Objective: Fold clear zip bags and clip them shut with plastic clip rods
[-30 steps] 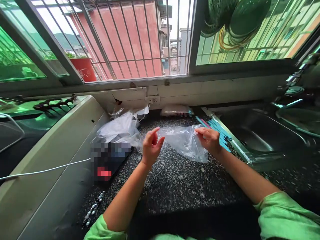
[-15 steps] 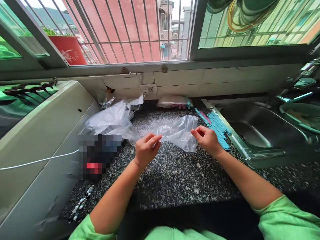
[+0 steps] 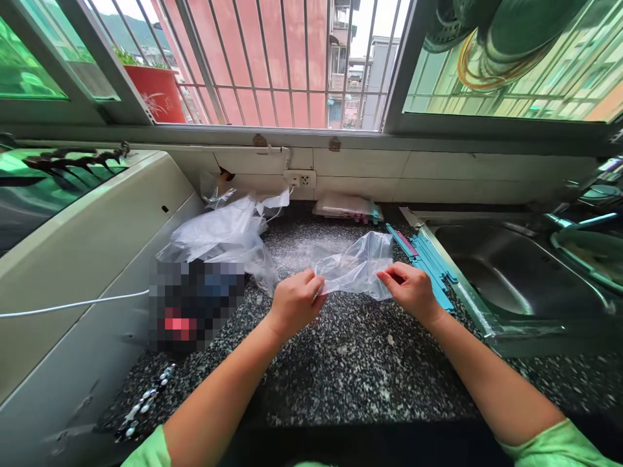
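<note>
A clear plastic bag [image 3: 357, 263] is stretched between my two hands, just over the speckled dark countertop [image 3: 350, 370]. My left hand [image 3: 299, 298] is closed on the bag's left end, thumb against curled fingers. On the right side, my right hand [image 3: 411, 290] pinches the bag's lower edge between thumb and fingertips. The bag looks thin and wrinkled, and I see nothing inside it. Just beyond my right hand lie several flat turquoise strips [image 3: 431, 266], with a pink one [image 3: 406, 243] among them. A pile of clear plastic bags [image 3: 219, 230] is left of my left hand.
A metal sink [image 3: 511, 266] is set into the counter at right. By the wall lies a filled clear packet [image 3: 343, 206] with pink and turquoise ends. A pixelated dark object [image 3: 195, 305] and a beaded string [image 3: 146, 405] are at left, beside a white appliance [image 3: 121, 240].
Both hands keep their hold on the bag. My left hand has curled more tightly round its end and turned knuckles up. The whole view has shifted slightly.
</note>
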Tool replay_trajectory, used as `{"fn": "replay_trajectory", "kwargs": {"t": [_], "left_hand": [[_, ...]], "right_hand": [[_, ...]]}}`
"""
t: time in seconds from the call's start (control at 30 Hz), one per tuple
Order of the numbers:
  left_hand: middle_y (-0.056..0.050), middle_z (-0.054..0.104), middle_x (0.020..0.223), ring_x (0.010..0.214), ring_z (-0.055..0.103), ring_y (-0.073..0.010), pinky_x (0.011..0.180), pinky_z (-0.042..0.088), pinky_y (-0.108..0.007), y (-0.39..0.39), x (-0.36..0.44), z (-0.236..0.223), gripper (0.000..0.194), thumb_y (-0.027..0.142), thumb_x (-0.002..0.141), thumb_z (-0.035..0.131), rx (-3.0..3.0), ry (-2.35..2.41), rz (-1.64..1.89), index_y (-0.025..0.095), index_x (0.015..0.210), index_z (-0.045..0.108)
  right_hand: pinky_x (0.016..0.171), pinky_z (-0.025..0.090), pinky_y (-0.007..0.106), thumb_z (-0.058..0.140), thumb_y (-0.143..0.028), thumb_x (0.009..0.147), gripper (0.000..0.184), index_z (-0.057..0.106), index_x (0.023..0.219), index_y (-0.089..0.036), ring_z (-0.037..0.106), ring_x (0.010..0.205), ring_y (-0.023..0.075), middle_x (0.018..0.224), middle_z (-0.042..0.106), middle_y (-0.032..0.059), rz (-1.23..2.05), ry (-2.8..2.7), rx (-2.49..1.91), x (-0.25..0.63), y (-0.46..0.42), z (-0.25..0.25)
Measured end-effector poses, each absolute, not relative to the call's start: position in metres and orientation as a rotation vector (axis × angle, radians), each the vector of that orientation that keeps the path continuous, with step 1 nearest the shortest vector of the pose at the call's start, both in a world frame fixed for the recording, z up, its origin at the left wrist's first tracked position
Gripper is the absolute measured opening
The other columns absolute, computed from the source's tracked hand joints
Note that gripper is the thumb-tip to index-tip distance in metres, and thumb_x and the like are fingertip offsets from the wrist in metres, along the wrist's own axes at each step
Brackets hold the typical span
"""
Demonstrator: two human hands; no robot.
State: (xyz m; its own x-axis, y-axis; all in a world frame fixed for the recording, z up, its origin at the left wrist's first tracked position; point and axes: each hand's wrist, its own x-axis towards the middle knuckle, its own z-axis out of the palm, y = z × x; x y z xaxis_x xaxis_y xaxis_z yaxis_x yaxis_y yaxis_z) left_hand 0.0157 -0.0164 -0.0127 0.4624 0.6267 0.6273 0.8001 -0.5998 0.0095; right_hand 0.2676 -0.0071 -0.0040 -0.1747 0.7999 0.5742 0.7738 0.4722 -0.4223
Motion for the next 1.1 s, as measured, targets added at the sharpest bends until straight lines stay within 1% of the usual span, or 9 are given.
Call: {"fn": "replay_trajectory", "kwargs": {"t": [0.07, 0.13, 0.23, 0.47, 0.6, 0.7, 0.87, 0.97, 1.1], "left_hand": [[-0.002, 0.055, 0.063, 0.053, 0.048, -0.0124, 0.048, 0.033, -0.024, -0.016, 0.015, -0.013, 0.024, 0.024, 0.085, 0.043, -2.427, -1.192, -0.843, 0.018, 0.069, 0.061], [-0.002, 0.054, 0.061, 0.052, 0.046, -0.0123, 0.047, 0.031, -0.024, -0.015, 0.014, -0.012, 0.027, 0.023, 0.086, 0.041, -2.416, -1.196, -0.826, 0.018, 0.068, 0.061], [-0.002, 0.055, 0.061, 0.053, 0.047, -0.0128, 0.047, 0.03, -0.024, -0.011, 0.009, -0.009, 0.025, 0.022, 0.086, 0.041, -2.376, -1.241, -0.797, 0.019, 0.074, 0.063], [-0.002, 0.056, 0.06, 0.053, 0.049, -0.0132, 0.047, 0.03, -0.025, -0.004, -0.002, -0.009, 0.027, 0.027, 0.088, 0.041, -2.259, -1.346, -0.852, 0.021, 0.08, 0.066], [-0.002, 0.057, 0.06, 0.053, 0.05, -0.0135, 0.047, 0.03, -0.025, -0.001, -0.007, -0.009, 0.026, 0.029, 0.088, 0.042, -2.237, -1.375, -0.859, 0.022, 0.088, 0.067], [-0.003, 0.059, 0.06, 0.054, 0.052, -0.0144, 0.047, 0.03, -0.025, 0.0, -0.011, -0.008, 0.026, 0.028, 0.087, 0.043, -2.189, -1.357, -0.856, 0.021, 0.09, 0.068], [-0.003, 0.06, 0.059, 0.055, 0.053, -0.0147, 0.049, 0.033, -0.025, 0.0, -0.014, -0.004, 0.028, 0.028, 0.088, 0.041, -2.139, -1.365, -0.864, 0.021, 0.093, 0.068], [-0.003, 0.06, 0.062, 0.056, 0.053, -0.0128, 0.049, 0.034, -0.023, -0.001, -0.015, -0.001, 0.028, 0.027, 0.088, 0.042, -2.136, -1.344, -0.893, 0.021, 0.093, 0.068], [0.0, 0.059, 0.067, 0.054, 0.051, -0.0095, 0.049, 0.035, -0.02, -0.005, -0.016, 0.003, 0.024, 0.025, 0.088, 0.043, -2.321, -1.149, -0.942, 0.022, 0.093, 0.066]], "right_hand": [[0.05, 0.036, 0.023, 0.053, -0.042, 0.081, 0.032, 0.058, 0.061, -0.017, 0.048, 0.05, 0.011, 0.055, 0.056, 0.0007, 0.171, -1.886, -1.303, 0.269, -0.005, -0.005], [0.047, 0.035, 0.023, 0.054, -0.042, 0.08, 0.032, 0.056, 0.06, -0.017, 0.044, 0.047, 0.0101, 0.052, 0.051, -0.0012, 0.323, -1.765, -1.302, 0.271, -0.002, -0.005], [0.044, 0.034, 0.022, 0.057, -0.042, 0.076, 0.03, 0.055, 0.058, -0.017, 0.04, 0.045, 0.0087, 0.049, 0.046, -0.0033, 0.493, -1.593, -1.29, 0.275, 0.004, -0.003], [0.045, 0.034, 0.023, 0.063, -0.045, 0.071, 0.029, 0.056, 0.06, -0.019, 0.04, 0.048, 0.0087, 0.052, 0.046, -0.0035, 0.577, -1.451, -1.23, 0.28, 0.011, -0.001], [0.047, 0.035, 0.023, 0.063, -0.047, 0.072, 0.03, 0.056, 0.063, -0.019, 0.04, 0.049, 0.0085, 0.054, 0.045, -0.0039, 0.549, -1.411, -1.139, 0.283, 0.013, -0.003], [0.05, 0.036, 0.023, 0.062, -0.046, 0.075, 0.029, 0.056, 0.065, -0.02, 0.041, 0.052, 0.0092, 0.056, 0.046, -0.0034, 0.524, -1.383, -1.057, 0.287, 0.015, -0.005], [0.048, 0.033, 0.024, 0.061, -0.047, 0.074, 0.029, 0.055, 0.064, -0.02, 0.038, 0.05, 0.0093, 0.056, 0.044, -0.0031, 0.525, -1.384, -1.047, 0.291, 0.017, -0.003], [0.048, 0.035, 0.024, 0.064, -0.048, 0.07, 0.032, 0.054, 0.059, -0.02, 0.04, 0.051, 0.0096, 0.054, 0.045, -0.0029, 0.652, -1.399, -1.036, 0.295, 0.017, 0.003], [0.051, 0.035, 0.026, 0.065, -0.051, 0.066, 0.037, 0.054, 0.051, -0.019, 0.041, 0.052, 0.0106, 0.052, 0.047, -0.0017, 0.963, -1.586, -1.043, 0.312, 0.016, 0.015]]}}
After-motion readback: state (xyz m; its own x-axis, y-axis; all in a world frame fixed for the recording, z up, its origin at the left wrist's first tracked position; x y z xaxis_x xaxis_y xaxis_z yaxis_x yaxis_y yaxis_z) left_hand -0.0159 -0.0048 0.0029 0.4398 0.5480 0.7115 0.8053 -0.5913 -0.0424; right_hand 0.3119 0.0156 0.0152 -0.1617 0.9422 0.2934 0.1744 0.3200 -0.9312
